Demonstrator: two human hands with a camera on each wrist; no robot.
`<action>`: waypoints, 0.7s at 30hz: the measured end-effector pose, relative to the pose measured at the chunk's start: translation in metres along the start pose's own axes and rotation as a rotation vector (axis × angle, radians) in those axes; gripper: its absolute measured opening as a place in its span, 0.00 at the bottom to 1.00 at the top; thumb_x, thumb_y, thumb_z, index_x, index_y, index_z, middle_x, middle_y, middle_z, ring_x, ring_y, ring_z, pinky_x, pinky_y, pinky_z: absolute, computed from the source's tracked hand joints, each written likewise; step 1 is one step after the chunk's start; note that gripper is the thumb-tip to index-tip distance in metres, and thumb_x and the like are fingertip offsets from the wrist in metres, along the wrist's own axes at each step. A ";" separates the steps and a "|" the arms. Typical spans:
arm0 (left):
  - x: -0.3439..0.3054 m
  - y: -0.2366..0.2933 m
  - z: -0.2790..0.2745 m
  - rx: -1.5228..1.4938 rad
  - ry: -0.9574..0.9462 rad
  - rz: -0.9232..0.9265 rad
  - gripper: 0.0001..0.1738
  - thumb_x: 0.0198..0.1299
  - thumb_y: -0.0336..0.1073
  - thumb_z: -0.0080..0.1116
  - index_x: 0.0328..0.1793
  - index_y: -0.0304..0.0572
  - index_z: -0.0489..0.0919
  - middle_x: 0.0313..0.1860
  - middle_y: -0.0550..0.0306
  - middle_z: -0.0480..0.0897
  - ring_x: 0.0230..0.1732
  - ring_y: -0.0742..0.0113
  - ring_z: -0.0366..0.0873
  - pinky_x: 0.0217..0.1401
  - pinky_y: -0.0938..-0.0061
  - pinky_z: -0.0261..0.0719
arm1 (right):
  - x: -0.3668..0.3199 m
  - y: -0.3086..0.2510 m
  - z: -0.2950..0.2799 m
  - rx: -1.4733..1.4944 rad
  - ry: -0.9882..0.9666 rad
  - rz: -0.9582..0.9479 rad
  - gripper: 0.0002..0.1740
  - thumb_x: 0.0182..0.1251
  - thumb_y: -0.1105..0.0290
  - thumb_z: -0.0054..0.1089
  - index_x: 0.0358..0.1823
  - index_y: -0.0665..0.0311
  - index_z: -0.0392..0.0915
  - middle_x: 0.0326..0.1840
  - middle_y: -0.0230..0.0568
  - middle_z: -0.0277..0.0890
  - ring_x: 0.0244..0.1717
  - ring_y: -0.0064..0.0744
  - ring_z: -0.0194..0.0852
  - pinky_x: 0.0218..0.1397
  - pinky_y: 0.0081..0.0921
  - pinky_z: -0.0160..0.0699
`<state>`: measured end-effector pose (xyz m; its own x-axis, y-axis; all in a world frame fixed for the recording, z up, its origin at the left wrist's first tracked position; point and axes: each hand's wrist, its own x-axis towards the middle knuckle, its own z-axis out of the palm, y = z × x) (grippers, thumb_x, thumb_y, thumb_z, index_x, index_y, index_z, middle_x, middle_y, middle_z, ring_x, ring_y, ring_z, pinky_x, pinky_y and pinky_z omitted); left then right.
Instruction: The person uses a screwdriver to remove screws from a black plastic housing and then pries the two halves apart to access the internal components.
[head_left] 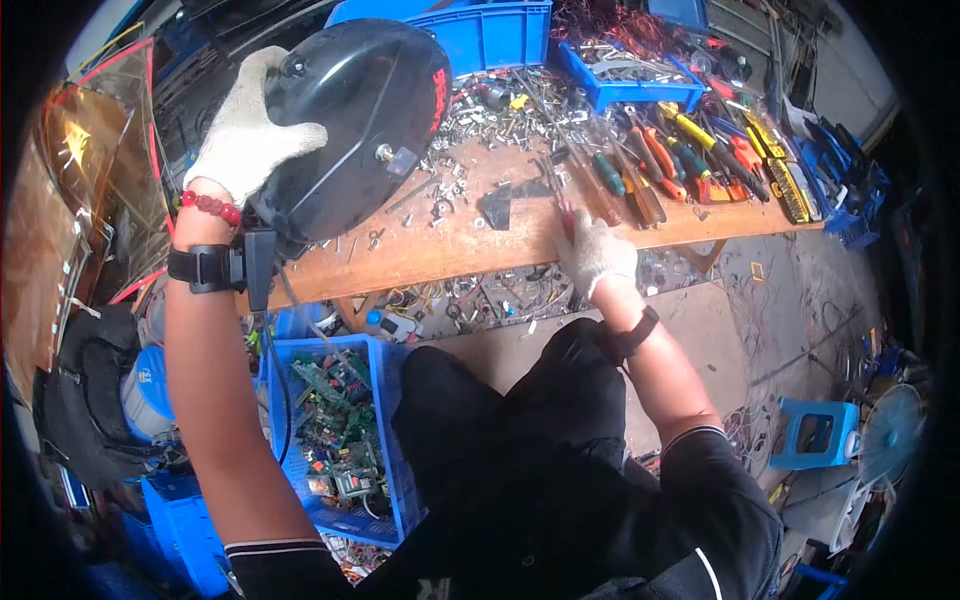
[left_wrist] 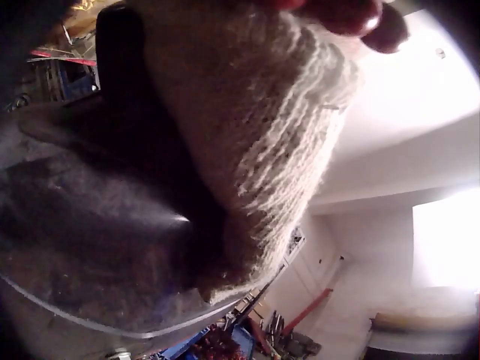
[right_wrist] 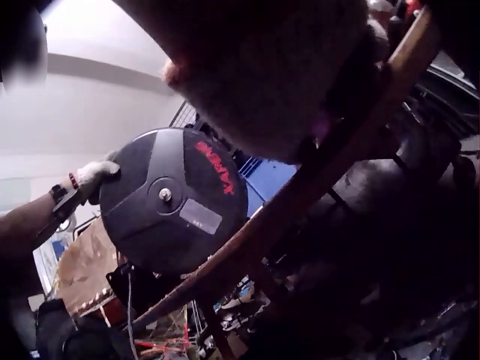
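Observation:
A large black round casing [head_left: 350, 120] with red lettering, a central metal bolt and a pale label stands tilted on its edge at the bench's left end. My gloved left hand [head_left: 250, 130] grips its upper left rim, thumb across the face and fingers over the edge. In the right wrist view the casing [right_wrist: 172, 199] shows nearly face on. At the bench's front edge, my gloved right hand [head_left: 600, 258] holds a slim red-handled tool [head_left: 567, 218], its shaft towards the back. Most of the handle is hidden by the fingers. Next to that hand lie several screwdrivers [head_left: 655, 155].
Loose screws and metal bits [head_left: 495, 120] cover the back of the wooden bench [head_left: 430, 245]. Blue bins [head_left: 500, 35] stand behind them. Below on the left is a blue crate [head_left: 385, 400] of circuit boards. A blue stool [head_left: 815, 430] and a fan [head_left: 892, 430] stand at right.

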<state>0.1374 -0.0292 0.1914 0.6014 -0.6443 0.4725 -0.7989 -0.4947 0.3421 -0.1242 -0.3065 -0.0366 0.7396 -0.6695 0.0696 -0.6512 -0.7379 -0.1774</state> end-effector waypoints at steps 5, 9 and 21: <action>-0.013 0.007 0.001 0.031 0.041 0.011 0.52 0.41 0.41 0.81 0.76 0.45 0.68 0.66 0.42 0.80 0.71 0.47 0.76 0.76 0.62 0.70 | 0.003 0.012 0.007 0.220 0.063 0.090 0.22 0.77 0.48 0.51 0.53 0.58 0.80 0.50 0.56 0.86 0.55 0.61 0.84 0.58 0.53 0.80; -0.017 0.010 0.000 0.067 0.081 -0.005 0.53 0.40 0.42 0.83 0.75 0.42 0.69 0.66 0.41 0.80 0.70 0.47 0.77 0.74 0.62 0.74 | -0.004 0.031 0.000 0.531 0.329 0.114 0.19 0.80 0.53 0.51 0.56 0.56 0.83 0.50 0.51 0.88 0.53 0.59 0.86 0.58 0.51 0.81; 0.003 0.038 0.004 0.026 -0.039 0.148 0.47 0.40 0.45 0.79 0.69 0.42 0.73 0.64 0.38 0.79 0.67 0.45 0.78 0.72 0.60 0.77 | -0.005 0.074 -0.056 2.082 0.336 0.041 0.22 0.80 0.53 0.55 0.62 0.61 0.80 0.35 0.27 0.77 0.27 0.21 0.70 0.29 0.21 0.66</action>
<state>0.1089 -0.0517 0.2023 0.4777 -0.7332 0.4840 -0.8784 -0.4073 0.2499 -0.1860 -0.3623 0.0044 0.5264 -0.8405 0.1280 0.6176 0.2746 -0.7370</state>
